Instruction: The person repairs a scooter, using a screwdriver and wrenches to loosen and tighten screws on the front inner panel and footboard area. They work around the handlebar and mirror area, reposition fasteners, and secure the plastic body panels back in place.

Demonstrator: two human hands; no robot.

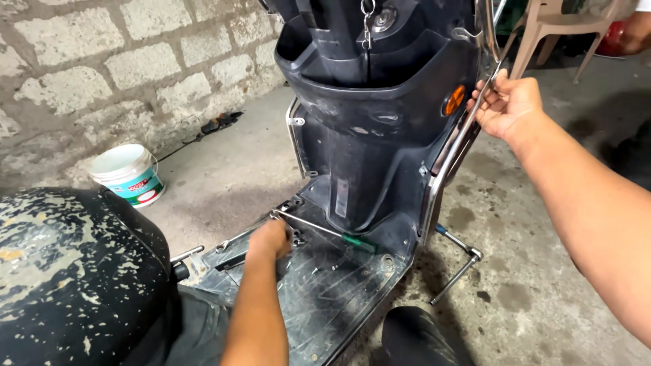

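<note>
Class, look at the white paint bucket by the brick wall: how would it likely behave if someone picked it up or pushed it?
The white bucket has a wire handle, so it probably lifts easily. Standing upright on the flat concrete floor, it should slide rather than roll. How full it is cannot be seen, so its weight stays a guess; if empty, a push might tip it.

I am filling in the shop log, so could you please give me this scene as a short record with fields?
Setting: concrete floor beside a block wall
Vehicle: dark scooter, keys in ignition
Left hand: on the footboard, at small loose metal parts
Right hand: gripping the chrome guard rail
On footboard: green-handled screwdriver
On floor: L-shaped wrench, white bucket
</note>
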